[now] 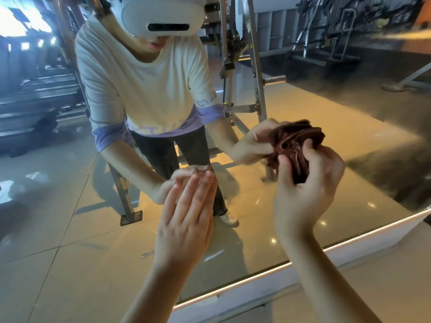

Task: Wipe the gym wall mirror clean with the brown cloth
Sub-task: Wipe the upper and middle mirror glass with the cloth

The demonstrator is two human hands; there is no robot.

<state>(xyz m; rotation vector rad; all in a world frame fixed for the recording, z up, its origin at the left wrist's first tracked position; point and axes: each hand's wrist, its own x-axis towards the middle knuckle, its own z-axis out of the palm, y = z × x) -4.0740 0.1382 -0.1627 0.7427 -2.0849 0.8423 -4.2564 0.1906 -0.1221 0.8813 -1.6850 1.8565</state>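
The wall mirror [70, 206] fills most of the head view and reflects me and the gym behind. My left hand [186, 215] lies flat with straight fingers, its fingertips touching the glass. My right hand [305, 183] grips the bunched brown cloth [295, 148] and holds it against the mirror, to the right of centre. The cloth's reflection merges with the cloth itself. Faint smears show on the glass below my left hand.
The mirror's lit bottom edge [256, 276] runs diagonally from lower centre to the right, above a white baseboard [268, 290]. Tiled floor [396, 276] lies at the lower right. The reflection shows a metal weight rack and treadmills behind me.
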